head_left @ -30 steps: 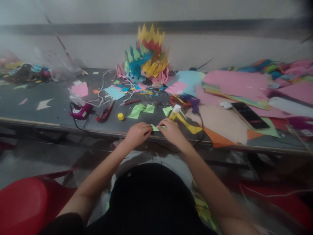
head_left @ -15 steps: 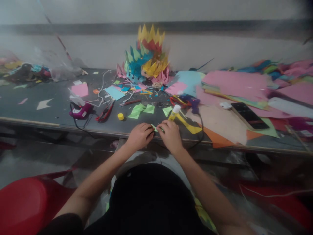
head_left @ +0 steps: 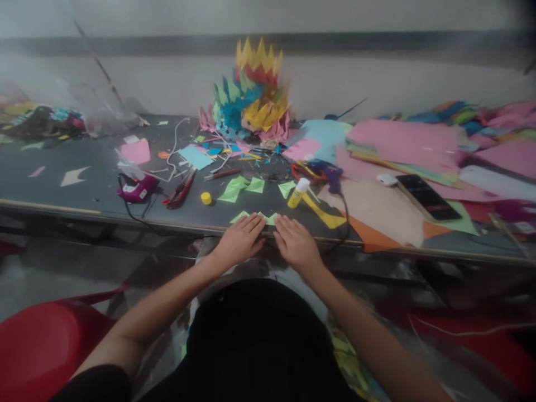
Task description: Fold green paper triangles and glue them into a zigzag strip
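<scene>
A strip of folded light green paper [head_left: 271, 219] lies at the table's front edge, partly covered by my fingers. My left hand [head_left: 242, 237] rests flat on its left part with fingers stretched out. Over its right end lies my right hand [head_left: 296, 240], fingers also straight. Just beyond the right hand stands an uncapped glue stick [head_left: 298, 192], slightly tilted in view. Its yellow cap [head_left: 206, 198] sits apart to the left. Several folded green paper pieces [head_left: 234, 188] lie a little farther back.
Folded-paper crowns [head_left: 259, 106] in several colours stand at the back. Red-handled pliers [head_left: 180, 191] and a purple device [head_left: 137, 188] are on the left. To the right are a glue gun [head_left: 329, 172], yellow paper [head_left: 324, 213], stacked coloured sheets [head_left: 402, 139] and a phone [head_left: 427, 196].
My fingers were pinching the green paper; now both hands lie flat on it with fingers extended. More of the green strip shows on the left.
</scene>
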Demonstrator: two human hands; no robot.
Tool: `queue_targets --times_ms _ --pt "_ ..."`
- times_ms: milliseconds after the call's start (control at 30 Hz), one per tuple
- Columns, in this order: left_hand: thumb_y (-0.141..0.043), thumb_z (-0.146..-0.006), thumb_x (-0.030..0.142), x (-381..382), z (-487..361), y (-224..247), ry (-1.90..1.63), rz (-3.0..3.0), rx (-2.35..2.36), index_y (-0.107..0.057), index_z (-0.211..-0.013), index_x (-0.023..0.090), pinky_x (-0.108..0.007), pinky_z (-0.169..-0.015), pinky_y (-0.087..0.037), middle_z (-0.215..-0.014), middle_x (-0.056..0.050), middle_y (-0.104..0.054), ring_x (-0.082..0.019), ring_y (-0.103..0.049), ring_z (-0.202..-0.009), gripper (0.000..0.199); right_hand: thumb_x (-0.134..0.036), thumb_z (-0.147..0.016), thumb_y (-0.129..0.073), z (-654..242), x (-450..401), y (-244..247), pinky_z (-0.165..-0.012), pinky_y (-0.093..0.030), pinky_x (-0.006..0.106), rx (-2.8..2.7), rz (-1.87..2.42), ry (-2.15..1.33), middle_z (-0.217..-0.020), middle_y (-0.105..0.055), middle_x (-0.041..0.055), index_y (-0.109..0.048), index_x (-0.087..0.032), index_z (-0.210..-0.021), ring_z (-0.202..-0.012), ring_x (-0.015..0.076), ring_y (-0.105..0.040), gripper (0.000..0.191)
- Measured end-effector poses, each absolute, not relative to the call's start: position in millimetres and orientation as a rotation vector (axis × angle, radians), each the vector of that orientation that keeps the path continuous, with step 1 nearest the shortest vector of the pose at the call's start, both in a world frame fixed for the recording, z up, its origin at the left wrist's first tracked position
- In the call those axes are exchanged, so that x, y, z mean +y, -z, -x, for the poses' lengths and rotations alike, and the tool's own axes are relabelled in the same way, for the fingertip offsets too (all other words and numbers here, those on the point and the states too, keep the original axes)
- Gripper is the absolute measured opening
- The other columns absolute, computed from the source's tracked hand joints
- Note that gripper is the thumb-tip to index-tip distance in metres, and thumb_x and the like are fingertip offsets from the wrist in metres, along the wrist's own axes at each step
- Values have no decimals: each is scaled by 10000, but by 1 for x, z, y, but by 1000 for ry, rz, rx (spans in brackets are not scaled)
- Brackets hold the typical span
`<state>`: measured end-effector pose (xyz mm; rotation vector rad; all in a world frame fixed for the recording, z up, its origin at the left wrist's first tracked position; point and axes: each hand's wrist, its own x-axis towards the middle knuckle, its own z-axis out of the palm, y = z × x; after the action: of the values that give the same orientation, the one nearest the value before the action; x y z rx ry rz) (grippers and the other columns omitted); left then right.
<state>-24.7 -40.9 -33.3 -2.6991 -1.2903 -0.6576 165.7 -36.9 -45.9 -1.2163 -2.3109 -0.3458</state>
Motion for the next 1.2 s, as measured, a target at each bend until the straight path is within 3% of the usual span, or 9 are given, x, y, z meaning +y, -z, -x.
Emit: queue_targets --times_ms 333,533,733,967,1200 --pt "-471 -852 283 -43 17 33 638 2666 -1341 -495 -1231 94 -419 -1032 -347 -1303 -143 -508 -248 -460 -1220 424 -298 -902 -384 -159 -45 39 -1022 -325 453 -2368 1310 252 -1275 -537 133 -536 -123 -1234 -1214 254 -465 405" --pt "-483 -839 274 -43 14 32 657 2691 -1341 -489 -1236 101 -445 -1020 -347 -1284 -162 -521 -250 -479 -1203 433 -194 -855 -369 -147 -46 43 -1026 -355 407 -2376 1315 170 -1302 -504 156 -513 -66 -1250 -1227 235 -454 440" --pt "-509 -811 263 -40 19 24 693 2748 -1309 -522 -1190 97 -432 -975 -389 -1238 -165 -560 -252 -511 -1166 414 -208 -855 -399 -147 -42 33 -990 -404 391 -2326 1361 87 -1232 -566 148 -581 -79 -1177 -1159 232 -524 391" --pt "-499 -849 256 -14 28 6 769 2809 -1544 -592 -1110 170 -316 -823 -487 -1034 -70 -651 -193 -602 -953 290 -241 -872 -456 -167 -25 25 -913 -477 339 -2161 1243 -296 -1044 -687 48 -685 -199 -1008 -1012 178 -616 269" --pt "-555 -835 312 -6 27 2 605 2818 -1447 -677 -947 221 -270 -703 -486 -942 -35 -628 -177 -576 -877 189 -210 -856 -501 -162 -21 21 -852 -494 329 -2199 1227 -205 -994 -695 38 -708 -223 -947 -933 180 -620 227"
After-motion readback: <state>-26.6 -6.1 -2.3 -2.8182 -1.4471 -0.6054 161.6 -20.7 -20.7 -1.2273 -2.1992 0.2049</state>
